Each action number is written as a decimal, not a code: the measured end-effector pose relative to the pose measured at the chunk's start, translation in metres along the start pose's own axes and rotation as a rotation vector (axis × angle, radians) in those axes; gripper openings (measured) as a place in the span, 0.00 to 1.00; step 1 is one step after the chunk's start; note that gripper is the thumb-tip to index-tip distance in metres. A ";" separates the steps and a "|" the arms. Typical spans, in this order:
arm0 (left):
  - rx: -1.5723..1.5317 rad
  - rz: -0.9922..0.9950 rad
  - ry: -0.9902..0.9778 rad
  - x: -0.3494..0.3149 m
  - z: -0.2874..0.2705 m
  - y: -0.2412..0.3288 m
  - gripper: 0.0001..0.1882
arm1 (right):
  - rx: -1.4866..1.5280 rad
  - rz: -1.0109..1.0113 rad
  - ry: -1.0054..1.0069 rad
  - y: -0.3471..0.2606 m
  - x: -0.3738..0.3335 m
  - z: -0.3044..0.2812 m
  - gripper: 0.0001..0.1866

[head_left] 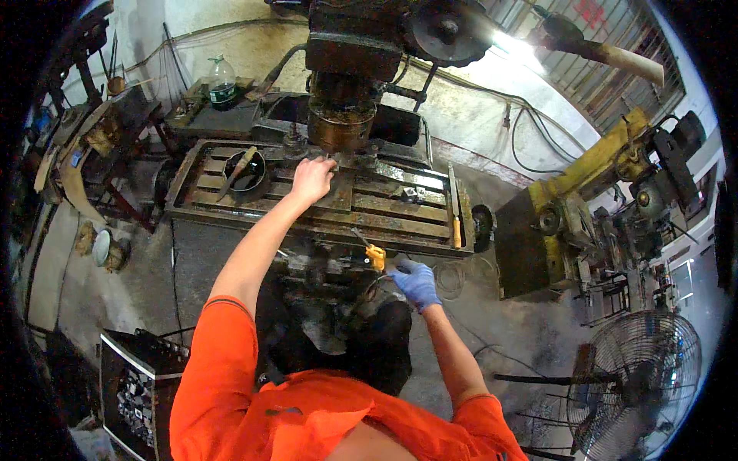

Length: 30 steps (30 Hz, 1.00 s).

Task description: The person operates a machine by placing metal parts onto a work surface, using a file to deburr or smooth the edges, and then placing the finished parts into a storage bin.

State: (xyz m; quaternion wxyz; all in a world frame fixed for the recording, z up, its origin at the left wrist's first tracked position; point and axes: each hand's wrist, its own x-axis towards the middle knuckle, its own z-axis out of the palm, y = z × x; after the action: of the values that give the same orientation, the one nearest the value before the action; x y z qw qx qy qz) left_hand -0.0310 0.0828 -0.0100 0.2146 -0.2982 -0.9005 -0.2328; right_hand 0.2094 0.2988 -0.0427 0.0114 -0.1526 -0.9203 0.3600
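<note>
My bare left hand (314,181) reaches over the slotted metal machine table (307,218), just in front of the round spindle head (338,127). Its fingers curl down, closed, and what lies under the fingertips is hidden. In front of the table's near edge, my right hand (416,284) wears a light blue glove. It is closed on a yellow air blow gun (374,258) whose thin metal nozzle points up toward the table. Small metal blocks (413,195) lie on the table, right of my left hand.
A round pan (257,184) of dark liquid with a wooden-handled brush (243,163) sits at the table's left. An orange-handled file (457,229) lies along its right edge. Around me stand a fan (634,384), a yellow machine (551,253) and a bin (157,411) of metal pieces.
</note>
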 end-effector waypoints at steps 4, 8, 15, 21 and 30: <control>0.039 -0.103 0.035 -0.003 -0.002 0.009 0.13 | 0.080 -0.045 0.178 0.011 -0.010 -0.053 0.17; 0.039 -0.051 0.066 -0.004 0.001 0.004 0.12 | 0.146 -0.120 0.385 -0.033 -0.007 -0.132 0.13; 0.087 -0.035 -0.057 0.002 0.007 -0.002 0.11 | 0.242 -0.135 0.356 -0.088 -0.013 -0.167 0.15; 0.093 -0.298 -0.047 0.012 -0.002 0.005 0.15 | 0.066 -0.390 0.537 -0.112 -0.014 -0.222 0.14; 0.091 -0.363 -0.047 0.018 0.004 0.005 0.20 | 1.007 -0.965 0.656 -0.271 -0.011 -0.346 0.21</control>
State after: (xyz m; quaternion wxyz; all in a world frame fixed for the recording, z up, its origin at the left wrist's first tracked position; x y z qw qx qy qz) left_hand -0.0419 0.0960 -0.0021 0.1612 -0.1263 -0.9538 -0.2198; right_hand 0.1909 0.3357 0.3951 0.5074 0.1905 -0.5596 0.6270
